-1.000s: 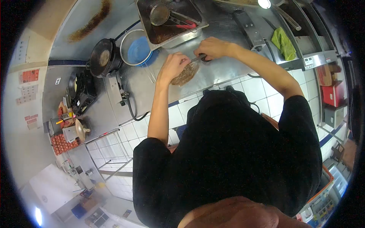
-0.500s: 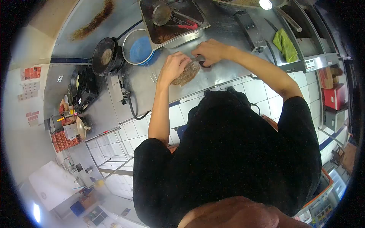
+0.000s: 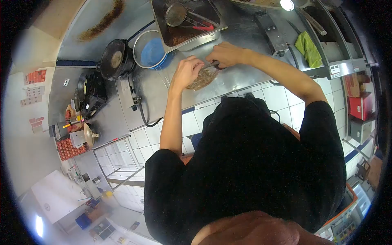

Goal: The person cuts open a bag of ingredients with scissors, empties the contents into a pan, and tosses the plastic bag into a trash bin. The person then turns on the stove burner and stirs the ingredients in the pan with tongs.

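A clear plastic bag (image 3: 203, 79) of brownish contents lies on the steel counter near its front edge. My left hand (image 3: 188, 71) pinches the bag's upper end with closed fingers. My right hand (image 3: 225, 54) is closed around dark-handled scissors (image 3: 219, 65), whose metal blades reach toward the top of the bag. The blade tips are at the bag's neck, but I cannot tell whether they have cut the plastic.
Behind my hands stands a deep metal tray (image 3: 192, 37) with a strainer (image 3: 176, 15) in it. A sieve over a blue bowl (image 3: 152, 53) and a black pan (image 3: 115, 59) sit to the left. A green cloth (image 3: 308, 49) lies at right.
The scissors have turned in my right hand, and their handle loop shows less than before. My left hand keeps its hold on the bag. The whole view has shifted slightly.
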The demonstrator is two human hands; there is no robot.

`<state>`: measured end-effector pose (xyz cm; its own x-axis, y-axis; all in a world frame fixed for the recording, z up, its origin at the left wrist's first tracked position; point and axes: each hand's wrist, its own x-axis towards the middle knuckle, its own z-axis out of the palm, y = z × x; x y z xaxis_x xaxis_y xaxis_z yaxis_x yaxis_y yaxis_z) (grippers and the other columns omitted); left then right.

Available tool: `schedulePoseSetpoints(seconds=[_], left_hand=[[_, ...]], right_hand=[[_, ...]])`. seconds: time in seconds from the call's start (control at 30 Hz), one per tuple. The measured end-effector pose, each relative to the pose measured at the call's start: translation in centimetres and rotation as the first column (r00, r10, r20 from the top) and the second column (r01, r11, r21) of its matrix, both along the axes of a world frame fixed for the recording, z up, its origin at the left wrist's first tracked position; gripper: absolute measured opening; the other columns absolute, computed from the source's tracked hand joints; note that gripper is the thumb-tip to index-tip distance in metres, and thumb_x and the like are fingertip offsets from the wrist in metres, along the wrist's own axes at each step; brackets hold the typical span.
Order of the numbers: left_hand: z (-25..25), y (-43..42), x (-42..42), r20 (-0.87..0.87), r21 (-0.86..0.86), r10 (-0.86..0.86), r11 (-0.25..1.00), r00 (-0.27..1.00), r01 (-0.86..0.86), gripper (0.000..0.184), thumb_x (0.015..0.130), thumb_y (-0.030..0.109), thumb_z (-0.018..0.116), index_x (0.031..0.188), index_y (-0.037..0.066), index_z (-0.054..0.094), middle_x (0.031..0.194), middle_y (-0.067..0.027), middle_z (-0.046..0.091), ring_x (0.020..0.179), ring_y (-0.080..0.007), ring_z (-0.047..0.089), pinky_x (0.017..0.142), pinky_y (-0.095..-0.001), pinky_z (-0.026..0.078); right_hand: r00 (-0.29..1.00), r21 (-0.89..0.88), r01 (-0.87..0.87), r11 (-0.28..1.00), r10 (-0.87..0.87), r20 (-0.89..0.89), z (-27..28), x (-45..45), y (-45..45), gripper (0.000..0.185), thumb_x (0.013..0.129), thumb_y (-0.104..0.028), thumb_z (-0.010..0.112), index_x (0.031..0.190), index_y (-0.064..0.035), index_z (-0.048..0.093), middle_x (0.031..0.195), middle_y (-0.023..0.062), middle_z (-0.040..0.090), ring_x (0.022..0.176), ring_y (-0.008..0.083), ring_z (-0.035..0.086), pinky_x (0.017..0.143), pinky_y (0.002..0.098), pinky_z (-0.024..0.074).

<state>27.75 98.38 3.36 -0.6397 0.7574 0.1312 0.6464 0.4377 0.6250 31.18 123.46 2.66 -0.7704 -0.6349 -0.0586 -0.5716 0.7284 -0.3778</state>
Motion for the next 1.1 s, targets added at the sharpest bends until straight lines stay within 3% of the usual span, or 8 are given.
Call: schedulePoseSetpoints(seconds=[0.1,0.3,0.4,0.5,0.63,0.73,1.0,1.1], left_hand=[[-0.1,0.3,0.0,-0.021,0.008,-0.023,1.000,1.000,0.023,0.015,0.093,0.010,0.074,0.102,0.000,0.078,0.091,-0.0158,0.071,0.072,-0.0312,0.067,0.068,-0.0399,0.053],[0.2,0.1,0.0,0.064,-0.003,0.030,1.000,0.998,-0.030,0.016,0.093,0.013,0.075,0.103,0.002,0.080,0.092,-0.0133,0.073,0.075,-0.0265,0.067,0.068,-0.0375,0.051],[0.3,-0.4,-0.2,0.120,0.030,0.056,0.998,0.991,-0.060,0.016,0.094,0.014,0.075,0.103,0.002,0.081,0.094,-0.0119,0.075,0.078,-0.0250,0.068,0.069,-0.0370,0.050],[0.1,-0.6,-0.3,0.131,0.096,0.057,0.993,0.990,-0.070,0.016,0.095,0.014,0.076,0.103,0.002,0.081,0.095,-0.0112,0.076,0.080,-0.0234,0.069,0.070,-0.0355,0.050],[0.2,-0.7,-0.3,0.158,0.035,0.088,0.995,0.983,-0.095,0.016,0.095,0.014,0.076,0.105,0.003,0.082,0.094,-0.0106,0.076,0.084,-0.0209,0.070,0.074,-0.0329,0.052],[-0.6,-0.7,-0.3,0.172,0.165,0.064,0.982,0.983,-0.093,0.016,0.095,0.014,0.077,0.106,0.003,0.082,0.093,-0.0096,0.076,0.083,-0.0194,0.070,0.074,-0.0319,0.052],[-0.2,-0.6,-0.5,0.257,0.185,0.133,0.966,0.957,-0.183,0.017,0.098,0.015,0.077,0.108,0.003,0.083,0.094,-0.0078,0.076,0.084,-0.0147,0.069,0.075,-0.0289,0.052],[-0.2,-0.8,-0.9,0.280,0.209,0.136,0.958,0.950,-0.198,0.017,0.099,0.015,0.076,0.109,0.002,0.082,0.097,-0.0071,0.076,0.085,-0.0130,0.069,0.077,-0.0278,0.052]], right_hand=[[0.997,-0.124,0.018,0.992,-0.028,-0.077,-0.5,0.5,-0.6,0.029,0.076,-0.015,0.079,0.102,-0.0107,0.069,0.085,0.0133,0.074,0.085,0.0398,0.072,0.074,0.0518,0.0551],[0.996,-0.016,0.087,0.996,-0.087,-0.036,0.6,-0.1,-1.6,0.033,0.071,-0.019,0.081,0.101,-0.0087,0.070,0.084,0.0168,0.073,0.082,0.0413,0.072,0.073,0.0533,0.0552],[0.986,-0.109,0.011,0.994,-0.029,-0.161,-0.9,-1.1,-1.8,0.031,0.070,-0.017,0.080,0.097,-0.0071,0.069,0.083,0.0177,0.072,0.082,0.0419,0.071,0.072,0.0535,0.0549],[0.999,-0.035,0.042,0.999,-0.043,-0.033,0.8,-1.0,-2.1,0.030,0.071,-0.022,0.080,0.096,-0.0076,0.073,0.090,0.0173,0.075,0.091,0.0406,0.074,0.077,0.0528,0.0576],[0.999,-0.057,-0.010,0.998,0.008,-0.042,-0.3,-2.2,-2.6,0.028,0.072,-0.022,0.081,0.096,-0.0085,0.074,0.089,0.0167,0.076,0.090,0.0410,0.074,0.078,0.0535,0.0577],[0.999,-0.063,-0.031,0.998,0.029,-0.035,0.2,-2.1,-2.5,0.030,0.072,-0.023,0.082,0.096,-0.0083,0.074,0.090,0.0161,0.076,0.090,0.0407,0.074,0.078,0.0535,0.0577],[0.998,-0.043,-0.041,0.998,0.043,0.035,0.0,-2.8,-2.8,0.034,0.070,-0.028,0.084,0.095,-0.0069,0.074,0.091,0.0163,0.077,0.089,0.0401,0.074,0.079,0.0541,0.0578],[1.000,0.077,-0.028,0.997,0.027,0.009,-1.5,-4.2,-3.8,0.031,0.071,-0.028,0.082,0.093,-0.0070,0.076,0.087,0.0169,0.076,0.084,0.0410,0.074,0.077,0.0537,0.0584]])
